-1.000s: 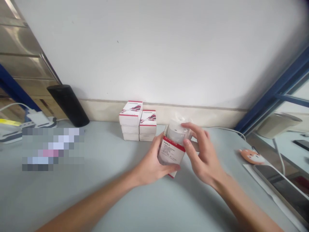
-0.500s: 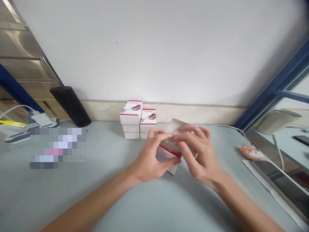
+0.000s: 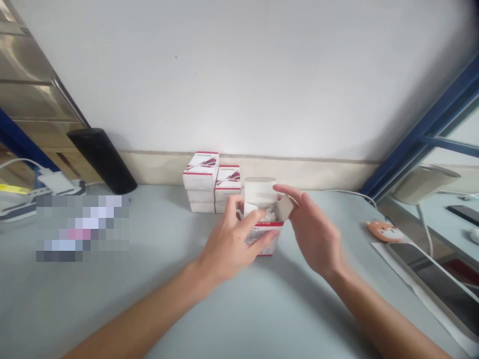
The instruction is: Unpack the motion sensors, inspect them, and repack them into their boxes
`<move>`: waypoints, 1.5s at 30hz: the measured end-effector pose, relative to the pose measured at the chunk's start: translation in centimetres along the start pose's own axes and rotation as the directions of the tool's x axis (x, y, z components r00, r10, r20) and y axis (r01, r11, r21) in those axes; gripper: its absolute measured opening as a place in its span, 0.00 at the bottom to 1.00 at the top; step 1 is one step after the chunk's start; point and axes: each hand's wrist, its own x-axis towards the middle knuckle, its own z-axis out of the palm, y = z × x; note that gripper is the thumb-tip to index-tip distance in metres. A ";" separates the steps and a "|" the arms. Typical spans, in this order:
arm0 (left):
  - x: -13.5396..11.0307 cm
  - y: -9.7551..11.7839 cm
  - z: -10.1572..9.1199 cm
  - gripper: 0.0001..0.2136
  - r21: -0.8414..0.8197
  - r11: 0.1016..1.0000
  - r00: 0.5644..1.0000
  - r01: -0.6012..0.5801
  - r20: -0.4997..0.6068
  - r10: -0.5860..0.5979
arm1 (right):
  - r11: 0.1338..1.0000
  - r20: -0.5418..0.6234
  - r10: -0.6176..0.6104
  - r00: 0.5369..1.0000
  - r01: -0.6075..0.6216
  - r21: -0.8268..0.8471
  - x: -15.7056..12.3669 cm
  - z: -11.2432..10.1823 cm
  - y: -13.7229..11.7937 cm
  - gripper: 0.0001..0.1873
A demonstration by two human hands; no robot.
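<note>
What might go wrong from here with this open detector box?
The open white detector box has its top open, and the plastic-wrapped item sits right at the opening, so it might slip out if the box tips. The left hand seems to give the box its main support, so a loose grip could drop it. The stacked boxes are close behind, and a careless knock could topple them.
</note>
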 end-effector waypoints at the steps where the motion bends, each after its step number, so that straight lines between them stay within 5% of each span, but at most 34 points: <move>1: 0.0 -0.1 0.0 0.12 0.005 1.000 1.000 0.000 0.004 0.000 | 0.991 0.030 0.062 0.998 -0.065 0.114 0.0 0.0 0.0 0.24; 5: 0.0 -0.3 0.1 0.13 0.013 1.000 1.000 -0.020 0.004 0.020 | 0.901 0.064 0.241 0.968 -0.247 0.356 0.2 0.1 0.1 0.26; 12: -0.1 -0.7 0.0 0.14 0.013 0.994 0.994 -0.112 -0.009 0.112 | 0.900 0.095 0.219 0.971 -0.239 0.364 0.1 1.1 0.1 0.35; 16: 0.0 -0.9 -0.2 0.18 -0.010 0.990 0.990 -0.141 -0.025 0.140 | 0.937 0.042 0.166 0.985 -0.171 0.305 0.1 1.1 0.0 0.37; 21: 0.1 -1.7 0.3 0.22 -0.071 0.980 0.976 -0.187 -0.128 0.177 | 0.988 -0.012 0.002 1.000 0.000 0.157 -0.3 1.0 0.4 0.17; 24: 0.2 -2.0 0.5 0.24 -0.107 0.968 0.963 -0.226 -0.173 0.205 | 0.996 -0.040 -0.044 0.998 0.047 0.075 -0.5 0.9 0.6 0.15; 30: 0.4 -1.6 -0.2 0.18 -0.079 0.987 0.990 -0.138 -0.047 0.135 | 0.970 -0.175 -0.076 0.982 0.032 -0.239 1.2 -1.5 1.4 0.18; 34: 0.6 -1.7 -0.2 0.19 -0.111 0.984 0.989 -0.141 -0.062 0.135 | 0.761 -0.083 0.053 0.995 -0.094 -0.642 2.5 -4.5 3.9 0.14; 38: 0.7 -2.4 0.5 0.25 -0.231 0.958 0.978 -0.172 -0.156 0.138 | 0.627 0.025 0.200 0.979 -0.108 -0.771 3.2 -6.8 6.3 0.17; 45: 0.9 -2.9 0.6 0.21 -0.194 0.959 0.965 -0.207 -0.203 0.167 | 0.636 0.239 0.124 0.963 0.108 -0.764 2.1 -2.6 6.5 0.12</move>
